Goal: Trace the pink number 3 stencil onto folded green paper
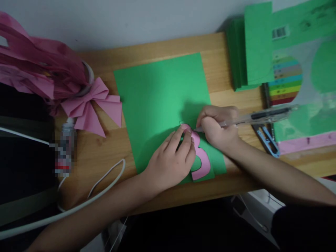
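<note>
head view: pink curved cutout (pixel 204 168) lies on the green sheet (pixel 157 91), near its lower edge, on a wooden table (pixel 101 150). left hand (pixel 172 159): fingers extended, unclenched, resting on the cutout's upper part. right hand (pixel 219 127): fingers wrapped around a clear pen (pixel 258 116), tip at the cutout's edge. folded pink bow (pixel 88 101) just beside the sheet's left edge.
</note>
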### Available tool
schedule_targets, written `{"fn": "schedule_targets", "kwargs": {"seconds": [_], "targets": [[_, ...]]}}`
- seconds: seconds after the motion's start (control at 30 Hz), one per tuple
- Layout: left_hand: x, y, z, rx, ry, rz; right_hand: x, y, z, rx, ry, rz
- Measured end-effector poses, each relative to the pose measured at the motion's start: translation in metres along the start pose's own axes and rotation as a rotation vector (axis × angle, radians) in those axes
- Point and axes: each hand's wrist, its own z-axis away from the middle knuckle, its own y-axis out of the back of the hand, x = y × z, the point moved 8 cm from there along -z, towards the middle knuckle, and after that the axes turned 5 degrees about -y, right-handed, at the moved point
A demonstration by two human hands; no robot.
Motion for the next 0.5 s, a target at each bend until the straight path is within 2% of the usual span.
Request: {"fn": "schedule_targets", "kwargs": {"seconds": [0.3, 0.5], "targets": [[-0.001, 0.001, -0.001, 0.014, -0.003, -0.002, 0.003, 0.001, -0.001, -0.003, -0.047, -0.083], [0.000, 0.000, -0.001, 0.017, -0.003, -0.009, 0.028, 0.003, -0.003, 0.164, -0.277, -0.496]]}}
